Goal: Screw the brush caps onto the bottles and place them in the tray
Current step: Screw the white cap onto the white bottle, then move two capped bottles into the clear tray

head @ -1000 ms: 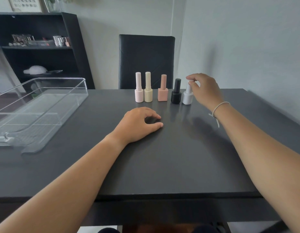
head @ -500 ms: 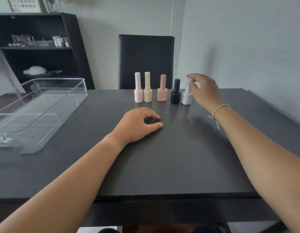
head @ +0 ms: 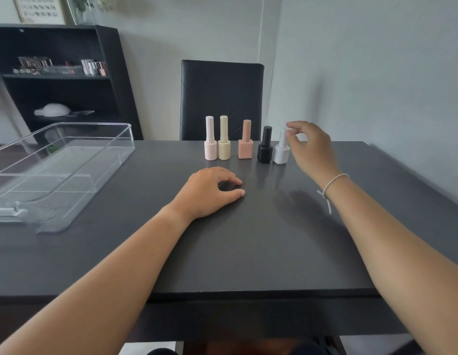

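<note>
Five capped polish bottles stand in a row at the table's far side: pale pink [head: 210, 144], cream [head: 224, 144], peach [head: 245, 143], black [head: 265, 147] and white [head: 281, 149]. My right hand [head: 310, 147] reaches in from the right, its thumb and fingertips pinched at the top of the white bottle's cap. My left hand [head: 210, 192] rests palm down on the table in front of the row, fingers loosely curled, holding nothing. The clear plastic tray [head: 120, 149] sits at the left of the table with nothing in it.
A black chair [head: 221, 98] stands behind the table, right behind the bottles. A dark shelf unit [head: 69, 96] with small items is at the back left. The grey wall runs close along the table's right side.
My right hand's fingertips have drawn together at the white cap's top. The left hand and the bottles have stayed where they were.
</note>
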{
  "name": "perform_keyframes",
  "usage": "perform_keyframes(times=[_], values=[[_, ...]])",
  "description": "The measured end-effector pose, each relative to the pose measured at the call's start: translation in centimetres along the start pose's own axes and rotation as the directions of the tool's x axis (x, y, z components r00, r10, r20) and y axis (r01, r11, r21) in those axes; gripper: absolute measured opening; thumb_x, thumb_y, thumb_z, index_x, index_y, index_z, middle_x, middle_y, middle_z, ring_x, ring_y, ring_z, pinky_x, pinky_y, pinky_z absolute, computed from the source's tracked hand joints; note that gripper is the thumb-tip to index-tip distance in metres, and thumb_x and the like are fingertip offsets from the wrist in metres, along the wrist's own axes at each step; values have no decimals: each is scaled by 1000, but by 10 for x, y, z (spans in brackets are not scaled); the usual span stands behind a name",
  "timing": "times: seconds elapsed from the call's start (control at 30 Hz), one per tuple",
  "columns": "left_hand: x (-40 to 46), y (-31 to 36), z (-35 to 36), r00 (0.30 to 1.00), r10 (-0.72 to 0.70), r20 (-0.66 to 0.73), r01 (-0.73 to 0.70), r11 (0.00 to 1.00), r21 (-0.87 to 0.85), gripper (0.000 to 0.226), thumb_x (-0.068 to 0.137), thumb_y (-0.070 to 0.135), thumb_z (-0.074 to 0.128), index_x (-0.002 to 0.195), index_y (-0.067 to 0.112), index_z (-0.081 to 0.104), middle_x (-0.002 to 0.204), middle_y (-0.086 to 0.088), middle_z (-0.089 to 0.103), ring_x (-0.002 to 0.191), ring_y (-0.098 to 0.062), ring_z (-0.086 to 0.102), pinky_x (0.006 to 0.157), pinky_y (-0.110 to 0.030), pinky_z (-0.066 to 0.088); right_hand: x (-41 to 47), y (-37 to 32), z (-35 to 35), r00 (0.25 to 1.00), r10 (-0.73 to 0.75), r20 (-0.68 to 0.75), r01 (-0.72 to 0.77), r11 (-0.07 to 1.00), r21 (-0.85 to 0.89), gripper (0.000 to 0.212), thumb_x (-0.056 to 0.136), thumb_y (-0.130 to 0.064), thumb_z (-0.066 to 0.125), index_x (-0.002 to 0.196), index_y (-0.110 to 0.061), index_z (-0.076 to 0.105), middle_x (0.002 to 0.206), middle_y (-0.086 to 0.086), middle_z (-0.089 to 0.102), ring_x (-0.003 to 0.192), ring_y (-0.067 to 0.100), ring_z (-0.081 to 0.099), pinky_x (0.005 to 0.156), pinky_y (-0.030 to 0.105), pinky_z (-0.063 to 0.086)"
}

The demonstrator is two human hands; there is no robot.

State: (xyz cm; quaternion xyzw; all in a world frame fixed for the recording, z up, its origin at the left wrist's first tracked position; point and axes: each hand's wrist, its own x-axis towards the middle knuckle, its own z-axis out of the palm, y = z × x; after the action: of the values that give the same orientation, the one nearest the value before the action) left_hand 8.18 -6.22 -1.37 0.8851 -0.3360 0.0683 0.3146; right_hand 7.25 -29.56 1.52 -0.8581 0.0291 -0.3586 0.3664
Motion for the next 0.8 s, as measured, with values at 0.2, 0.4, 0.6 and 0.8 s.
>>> perform_keyframes(times=[0.2, 0.4, 0.6, 0.8], values=[[-3, 2, -1, 999, -31, -10, 30, 998, -47, 21, 80, 35, 65, 98, 25, 70, 109, 9, 65, 102, -7, 56, 90, -21, 40, -15, -9, 5, 999, -17, 42, 17, 1000, 9, 22, 90, -22, 47, 106, -19, 62, 109, -1, 62, 100, 10, 53, 86, 20, 35], [2, 1, -9, 984, -128, -122, 105, 978, -180, 21, 82, 28, 65, 103, 25, 67, 102, 9, 59, 96, -9, 54, 82, -16, 39, -16, -34, 16, 988, -117, 97, 121, 992, -27, 20, 89, -17, 51, 105, -17, 64, 106, 1, 64, 96, 10, 54, 82, 17, 37], [18, -10, -44, 914, -181, -364, 108, 971, -211, 19, 82, 20, 62, 101, 21, 66, 97, 8, 60, 87, -10, 56, 70, -8, 36, -4, -62, 36, 971, -151, 184, 155, 988, -8, 23, 89, -18, 52, 110, -17, 62, 107, 0, 63, 87, 8, 52, 74, 13, 39], [46, -23, -61, 901, -165, -401, 97, 978, -184, 27, 83, 17, 62, 111, 19, 62, 101, 4, 56, 90, -13, 55, 78, -19, 40, 12, -76, 62, 965, -143, 218, 158, 986, -52, 29, 90, -20, 52, 120, -20, 55, 119, 0, 59, 86, 8, 49, 75, 22, 40]])
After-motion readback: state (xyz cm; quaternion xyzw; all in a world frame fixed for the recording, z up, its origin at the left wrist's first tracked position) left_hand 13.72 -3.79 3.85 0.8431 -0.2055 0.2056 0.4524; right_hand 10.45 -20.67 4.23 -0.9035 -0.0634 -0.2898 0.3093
